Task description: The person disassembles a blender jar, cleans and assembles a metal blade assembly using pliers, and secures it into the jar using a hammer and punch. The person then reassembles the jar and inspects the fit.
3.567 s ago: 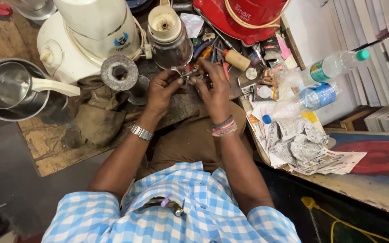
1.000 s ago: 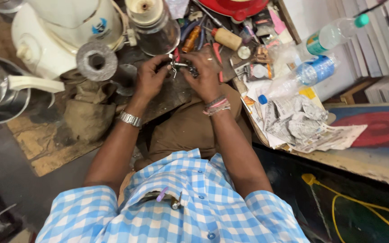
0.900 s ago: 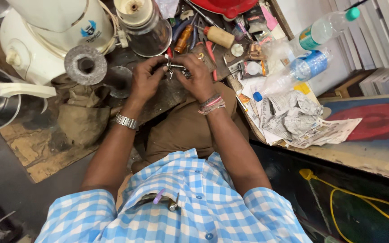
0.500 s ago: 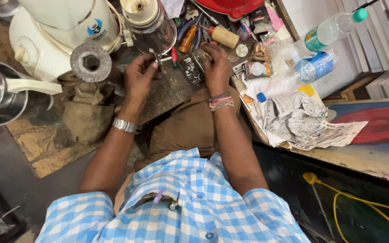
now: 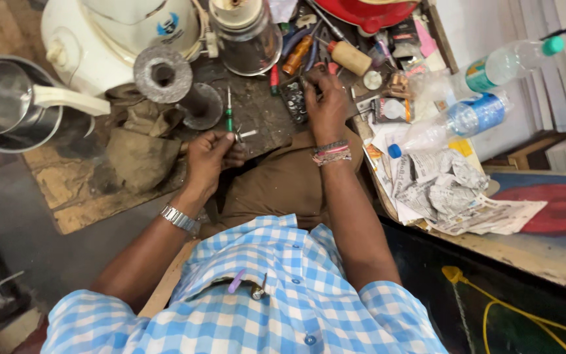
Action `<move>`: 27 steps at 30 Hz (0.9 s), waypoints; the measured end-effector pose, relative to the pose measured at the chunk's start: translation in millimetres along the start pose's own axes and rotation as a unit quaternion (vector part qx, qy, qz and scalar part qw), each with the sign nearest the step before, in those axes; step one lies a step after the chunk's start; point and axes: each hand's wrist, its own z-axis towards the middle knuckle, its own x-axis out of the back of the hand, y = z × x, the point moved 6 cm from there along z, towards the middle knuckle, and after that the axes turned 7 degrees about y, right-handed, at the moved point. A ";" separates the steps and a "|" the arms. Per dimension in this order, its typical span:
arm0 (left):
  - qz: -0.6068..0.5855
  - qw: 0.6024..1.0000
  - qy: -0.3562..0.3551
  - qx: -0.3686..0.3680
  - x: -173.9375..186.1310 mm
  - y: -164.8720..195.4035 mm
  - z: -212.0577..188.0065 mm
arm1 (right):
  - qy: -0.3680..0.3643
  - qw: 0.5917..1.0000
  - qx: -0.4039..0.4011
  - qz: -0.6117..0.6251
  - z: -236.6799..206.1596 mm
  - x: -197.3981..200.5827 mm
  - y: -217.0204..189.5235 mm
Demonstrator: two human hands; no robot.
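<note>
Your left hand [image 5: 209,156] is curled shut around a small metal part [image 5: 242,135], pinched at the fingertips, with a thin silver pin sticking out to the right; it sits just above your knee, near the edge of the dark worktop [image 5: 257,111]. A green-handled screwdriver [image 5: 228,111] lies on the worktop just beyond those fingers, apart from them. Your right hand [image 5: 325,101] reaches farther out, palm down, fingers bent onto a small black tray of bits [image 5: 293,99]; whether they grip anything there cannot be told. Beyond that hand lie an orange-handled tool [image 5: 296,55] and a wooden-handled tool [image 5: 350,58]. To your left stand a grey grinding wheel [image 5: 162,73], a white mixer base [image 5: 122,36] and a steel jar [image 5: 8,105] with a white handle. A glass blender jar [image 5: 247,33] stands at the top. To your right, two plastic bottles [image 5: 473,98] lie beside crumpled newspaper [image 5: 447,193].
</note>
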 end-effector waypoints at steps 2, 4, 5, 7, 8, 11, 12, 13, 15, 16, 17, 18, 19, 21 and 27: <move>0.014 1.000 -0.008 0.012 12.6 -4.2 -3.5 | -0.035 0.999 0.037 0.005 -2.5 -8.1 -14.2; 0.011 1.000 0.011 0.023 26.2 -7.3 -4.6 | -0.069 0.995 0.069 0.008 -6.4 -15.7 -27.3; 0.010 0.999 0.017 0.030 30.3 -9.4 -5.2 | -0.081 0.994 0.075 0.004 -8.0 -18.4 -31.6; -0.007 1.000 -0.003 0.013 31.8 -7.6 -6.0 | -0.101 0.991 0.088 -0.006 -9.5 -23.7 -39.0; -0.015 1.000 -0.012 0.006 31.3 -6.2 -7.2 | -0.106 0.990 0.096 -0.013 -10.4 -25.2 -42.3; -0.022 1.000 -0.012 0.008 27.8 0.0 -9.6 | -0.128 0.984 0.124 -0.033 -13.0 -30.2 -50.7; -0.024 1.000 -0.017 -0.001 25.1 4.6 -10.3 | -0.141 0.980 0.137 -0.041 -14.6 -32.3 -53.2; -0.026 0.999 -0.022 -0.010 21.8 10.1 -10.2 | -0.153 0.976 0.150 -0.050 -16.1 -34.1 -55.4; -0.021 0.999 -0.020 -0.025 13.7 20.1 -6.6 | -0.143 0.983 0.108 0.038 -15.5 -32.0 -54.8; -0.014 0.999 -0.009 -0.030 10.5 24.1 -4.2 | -0.137 0.983 0.088 0.084 -15.2 -30.6 -54.0; -0.006 0.999 0.001 -0.035 6.8 27.5 -0.9 | -0.143 0.983 0.051 0.105 -14.9 -30.8 -50.0; -0.012 0.998 -0.004 -0.064 -0.6 32.6 3.6 | -0.149 0.981 0.012 0.125 -14.8 -30.5 -45.4; -0.018 0.996 -0.010 -0.090 -8.4 36.3 8.5 | -0.155 0.977 -0.028 0.144 -14.9 -29.9 -40.4; -0.010 0.991 -0.011 -0.131 -19.7 38.1 13.9 | -0.120 0.984 -0.021 0.128 -12.1 -22.3 -38.0; 0.014 0.988 0.002 -0.156 -30.3 26.0 22.7 | -0.085 0.995 -0.015 -0.047 -6.3 -8.7 -33.9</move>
